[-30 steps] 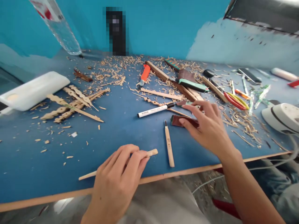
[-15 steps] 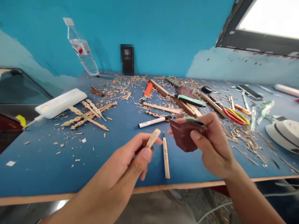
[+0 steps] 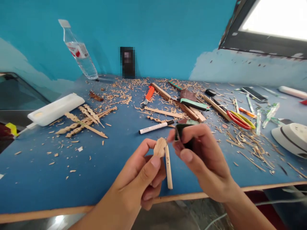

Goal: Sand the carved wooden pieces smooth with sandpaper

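Note:
Between thumb and fingers my left hand (image 3: 141, 179) pinches a small carved wooden piece (image 3: 159, 148), its rounded flat face showing. My right hand (image 3: 208, 159) grips a folded piece of sandpaper (image 3: 185, 137), brown on the back with a dark inner side. The sandpaper is just right of the wooden piece; a narrow gap shows between them. Below and between the hands a wood-handled carving tool (image 3: 169, 169) lies on the blue table (image 3: 115, 166), its tip partly hidden by the wooden piece. A white marker (image 3: 155, 127) with a black cap lies beyond.
Wood shavings (image 3: 122, 95) litter the back. An orange utility knife (image 3: 150, 93), a green-handled knife (image 3: 194, 104) and red-yellow-handled scissors (image 3: 241, 119) lie among wood strips. Carved sticks (image 3: 86, 123) and a white box-like object (image 3: 56, 110) are left; a bottle (image 3: 81, 59) stands behind.
My left hand has turned the wooden piece so its broad face shows. The sandpaper in my right hand has folded and come closer to it. The view has shifted slightly.

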Demonstrator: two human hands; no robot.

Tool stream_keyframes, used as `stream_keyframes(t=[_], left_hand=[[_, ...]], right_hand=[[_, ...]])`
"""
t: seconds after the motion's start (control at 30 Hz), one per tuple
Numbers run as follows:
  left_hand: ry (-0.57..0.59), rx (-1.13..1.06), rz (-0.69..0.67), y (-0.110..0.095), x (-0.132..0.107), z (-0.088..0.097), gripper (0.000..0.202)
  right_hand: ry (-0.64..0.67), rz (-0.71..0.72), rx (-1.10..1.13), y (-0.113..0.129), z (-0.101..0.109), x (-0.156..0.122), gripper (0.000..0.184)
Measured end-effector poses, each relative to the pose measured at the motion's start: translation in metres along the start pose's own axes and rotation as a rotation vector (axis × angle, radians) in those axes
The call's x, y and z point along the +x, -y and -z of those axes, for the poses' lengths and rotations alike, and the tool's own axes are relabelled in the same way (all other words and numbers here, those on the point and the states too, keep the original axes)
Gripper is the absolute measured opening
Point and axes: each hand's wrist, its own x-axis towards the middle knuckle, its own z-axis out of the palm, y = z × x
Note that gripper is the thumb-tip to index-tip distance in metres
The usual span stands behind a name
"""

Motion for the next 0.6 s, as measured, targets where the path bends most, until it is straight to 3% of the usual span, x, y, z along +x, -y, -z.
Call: stream_keyframes(t=[0.07, 0.13, 0.27, 0.4, 0.6], left_hand=[[-0.001, -0.032, 0.038, 0.004, 0.002, 0.002, 0.032], [0.01, -0.067, 0.069, 0.01, 0.003, 0.005, 0.032], [0.03, -0.103, 0.123, 0.02, 0.001, 0.009, 0.034], [-0.047, -0.086, 0.143, 0.026, -0.002, 0.007, 0.038], [-0.036, -0.148, 0.109, 0.036, -0.007, 0.005, 0.045]], right_hand=[[-0.1, 0.061, -0.013, -0.003, -0.005, -0.005, 0.056], [-0.116, 0.086, -0.129, -0.004, -0.008, -0.009, 0.067], [0.003, 0.169, -0.515, 0.0, -0.01, -0.011, 0.014], [0.042, 0.346, -0.642, 0.002, -0.012, -0.013, 0.021], [0.12, 0.363, -0.62, 0.007, -0.01, -0.024, 0.026]])
